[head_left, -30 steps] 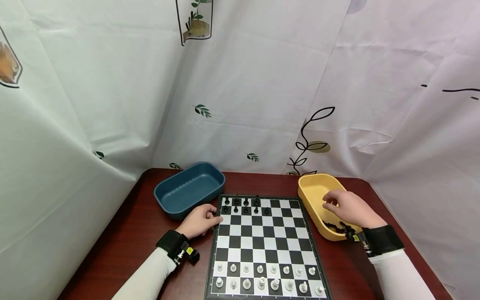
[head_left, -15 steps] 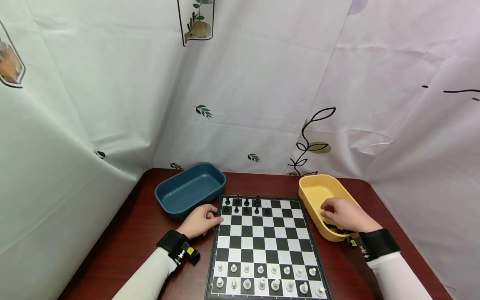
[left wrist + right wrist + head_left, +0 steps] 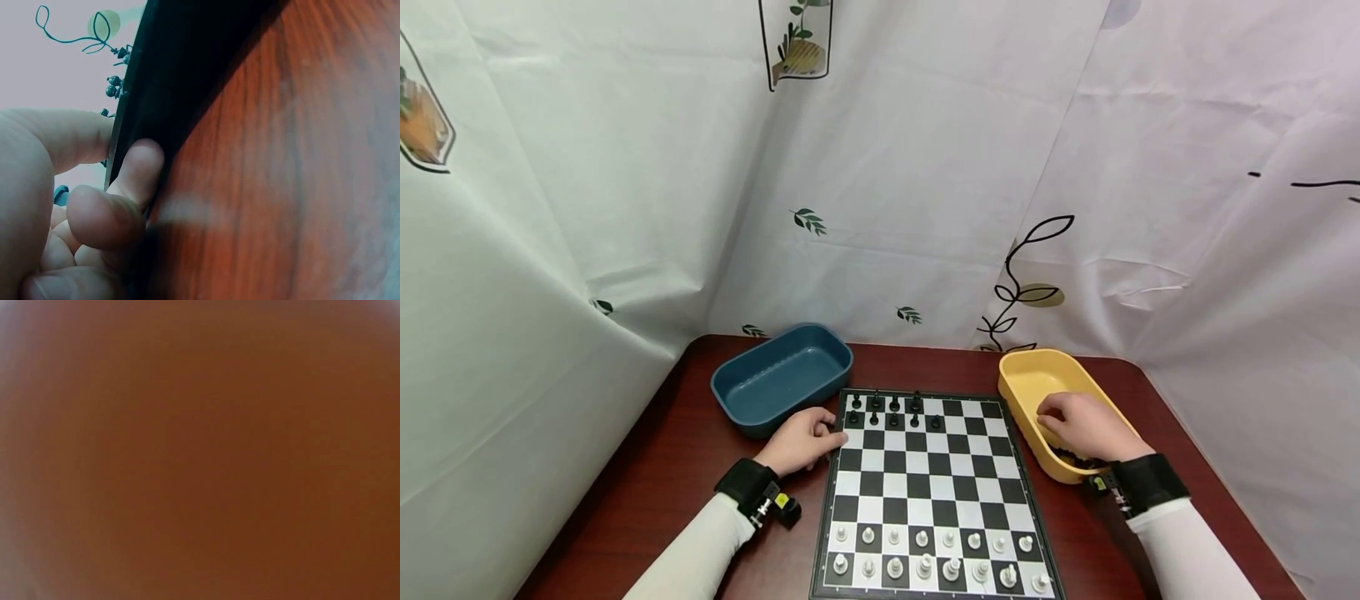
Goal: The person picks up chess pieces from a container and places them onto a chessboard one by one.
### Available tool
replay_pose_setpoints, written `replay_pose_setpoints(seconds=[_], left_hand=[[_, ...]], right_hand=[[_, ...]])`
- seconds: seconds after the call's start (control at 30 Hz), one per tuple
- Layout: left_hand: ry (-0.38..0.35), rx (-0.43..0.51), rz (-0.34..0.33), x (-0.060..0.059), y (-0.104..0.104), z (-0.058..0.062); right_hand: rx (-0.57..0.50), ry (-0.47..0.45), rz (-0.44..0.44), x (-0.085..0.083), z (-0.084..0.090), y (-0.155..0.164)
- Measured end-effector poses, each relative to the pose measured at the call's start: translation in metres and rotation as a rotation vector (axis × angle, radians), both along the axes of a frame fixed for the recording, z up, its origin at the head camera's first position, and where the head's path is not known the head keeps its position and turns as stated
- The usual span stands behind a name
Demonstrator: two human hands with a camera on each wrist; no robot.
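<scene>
My left hand (image 3: 799, 440) grips the left edge of a black-and-white chessboard (image 3: 927, 475). In the left wrist view one finger (image 3: 81, 137) reaches over the board's rim while another fingertip (image 3: 142, 167) bears against its side. Black chess pieces (image 3: 894, 404) stand at the left of the far two rows. White chess pieces (image 3: 924, 567) fill the near two rows. My right hand (image 3: 1093, 427) is down inside a yellow bin (image 3: 1030, 375), fingers bent toward dark chess pieces (image 3: 1075, 457) at its near end. I cannot tell whether the fingers hold one. The right wrist view is a brown blur.
A blue bin (image 3: 782, 379) stands at the back left, just beyond the left hand. The yellow bin is close to the board's right side. Patterned white cloth (image 3: 880, 208) hangs behind the dark red table (image 3: 647, 492).
My right hand has lowered into the yellow bin and shifted slightly left, covering more of the dark pieces. The left hand keeps its place at the board's edge.
</scene>
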State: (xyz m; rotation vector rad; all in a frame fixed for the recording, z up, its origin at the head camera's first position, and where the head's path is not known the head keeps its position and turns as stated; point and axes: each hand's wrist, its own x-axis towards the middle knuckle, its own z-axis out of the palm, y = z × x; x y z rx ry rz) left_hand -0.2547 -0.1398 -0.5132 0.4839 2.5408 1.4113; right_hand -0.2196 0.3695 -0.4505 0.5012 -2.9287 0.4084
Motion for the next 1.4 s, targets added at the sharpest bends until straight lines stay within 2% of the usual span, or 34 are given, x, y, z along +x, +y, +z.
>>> replay_pose_setpoints(seconds=[0.4, 0.73, 1.03, 1.4], left_hand=[[0.001, 0.007, 0.005, 0.001, -0.001, -0.001], [0.006, 0.01, 0.007, -0.001, 0.0, 0.0], [-0.009, 0.014, -0.003, -0.002, 0.0, -0.002], [-0.015, 0.022, -0.012, -0.001, -0.001, -0.001]], right_hand=[[0.034, 0.011, -0.026, -0.004, 0.016, -0.001], [0.062, 0.001, -0.013, -0.012, 0.038, 0.003], [0.103, -0.062, 0.024, -0.018, 0.06, 0.003], [0.111, -0.133, 0.041, -0.025, 0.074, 0.004]])
